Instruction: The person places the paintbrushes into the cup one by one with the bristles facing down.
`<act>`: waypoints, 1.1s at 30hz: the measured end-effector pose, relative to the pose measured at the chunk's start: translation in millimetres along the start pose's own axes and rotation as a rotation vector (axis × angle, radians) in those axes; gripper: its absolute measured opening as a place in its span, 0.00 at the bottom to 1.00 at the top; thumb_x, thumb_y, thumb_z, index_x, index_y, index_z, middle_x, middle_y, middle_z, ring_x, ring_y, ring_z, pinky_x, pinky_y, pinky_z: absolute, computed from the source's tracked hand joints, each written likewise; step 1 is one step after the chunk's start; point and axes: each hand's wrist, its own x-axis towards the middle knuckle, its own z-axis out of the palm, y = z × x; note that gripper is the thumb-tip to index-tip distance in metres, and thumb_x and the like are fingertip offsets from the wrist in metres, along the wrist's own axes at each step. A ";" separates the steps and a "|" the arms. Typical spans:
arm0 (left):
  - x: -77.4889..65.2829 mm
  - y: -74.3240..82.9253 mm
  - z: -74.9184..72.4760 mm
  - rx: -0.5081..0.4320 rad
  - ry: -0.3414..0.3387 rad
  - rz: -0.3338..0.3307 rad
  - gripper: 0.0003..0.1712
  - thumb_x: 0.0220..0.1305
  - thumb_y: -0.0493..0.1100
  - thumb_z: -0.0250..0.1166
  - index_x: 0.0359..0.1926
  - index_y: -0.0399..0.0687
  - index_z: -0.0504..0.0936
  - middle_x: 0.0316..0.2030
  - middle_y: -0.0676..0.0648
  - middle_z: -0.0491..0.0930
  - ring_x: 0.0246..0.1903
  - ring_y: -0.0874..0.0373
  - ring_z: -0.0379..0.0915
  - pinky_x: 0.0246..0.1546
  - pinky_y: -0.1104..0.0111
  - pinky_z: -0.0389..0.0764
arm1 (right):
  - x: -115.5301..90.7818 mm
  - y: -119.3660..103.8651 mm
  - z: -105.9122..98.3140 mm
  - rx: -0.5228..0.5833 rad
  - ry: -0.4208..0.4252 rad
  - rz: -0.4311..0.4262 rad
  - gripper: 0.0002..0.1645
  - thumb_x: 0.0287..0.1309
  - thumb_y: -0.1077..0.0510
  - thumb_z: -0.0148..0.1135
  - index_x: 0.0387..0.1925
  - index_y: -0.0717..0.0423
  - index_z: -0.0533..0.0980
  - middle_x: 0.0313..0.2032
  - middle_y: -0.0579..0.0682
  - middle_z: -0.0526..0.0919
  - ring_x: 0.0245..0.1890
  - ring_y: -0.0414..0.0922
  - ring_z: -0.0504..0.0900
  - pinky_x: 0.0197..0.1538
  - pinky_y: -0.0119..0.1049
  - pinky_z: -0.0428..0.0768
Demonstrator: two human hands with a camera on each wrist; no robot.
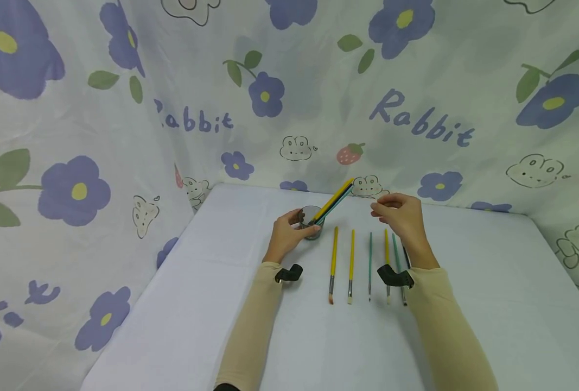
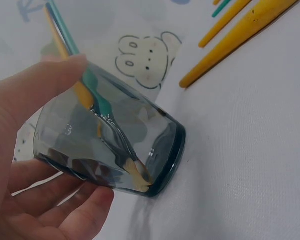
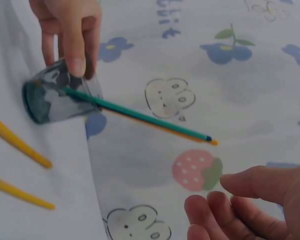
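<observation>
My left hand (image 1: 287,234) grips a smoky glass tumbler (image 2: 165,150), thumb on one side and fingers on the other. The glass is tilted, its base on or just above the white table. Inside lean paintbrushes with yellow and teal handles (image 3: 150,120), bristles down against the glass and handle ends sticking out over the rim. My right hand (image 1: 400,217) hangs in the air to the right of those handle ends, fingers loosely curled, holding nothing. In the right wrist view its thumb and fingertips (image 3: 230,181) stand apart from the brushes.
Several paintbrushes lie in a row on the white table (image 1: 211,271), bristles toward me: a yellow brush (image 1: 333,260), another yellow brush (image 1: 351,260), a thin teal brush (image 1: 370,266), and others partly hidden behind my right wrist. A flower-and-rabbit-printed cloth (image 1: 318,119) hangs behind.
</observation>
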 end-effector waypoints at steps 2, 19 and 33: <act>-0.2 0.8 -0.1 -0.001 0.004 -0.001 0.48 0.53 0.54 0.82 0.71 0.40 0.74 0.64 0.37 0.80 0.65 0.44 0.76 0.64 0.56 0.84 | -2.7 2.5 -7.2 -0.024 0.009 0.009 0.20 0.65 0.54 0.70 0.50 0.67 0.80 0.31 0.39 0.87 0.29 0.30 0.88 0.40 0.26 0.89; -1.0 0.4 2.5 0.002 0.000 0.004 0.47 0.54 0.54 0.81 0.70 0.40 0.75 0.63 0.38 0.80 0.64 0.44 0.77 0.64 0.55 0.84 | -20.9 46.4 -49.0 -0.145 0.124 0.052 0.21 0.67 0.54 0.67 0.52 0.67 0.80 0.29 0.32 0.82 0.27 0.26 0.83 0.36 0.22 0.86; 0.2 0.1 0.7 -0.013 -0.003 0.005 0.47 0.53 0.54 0.82 0.70 0.40 0.75 0.63 0.37 0.80 0.65 0.44 0.76 0.65 0.55 0.83 | -23.2 70.9 -54.9 -0.217 0.145 0.156 0.22 0.67 0.54 0.67 0.55 0.66 0.80 0.41 0.54 0.88 0.31 0.35 0.86 0.35 0.22 0.84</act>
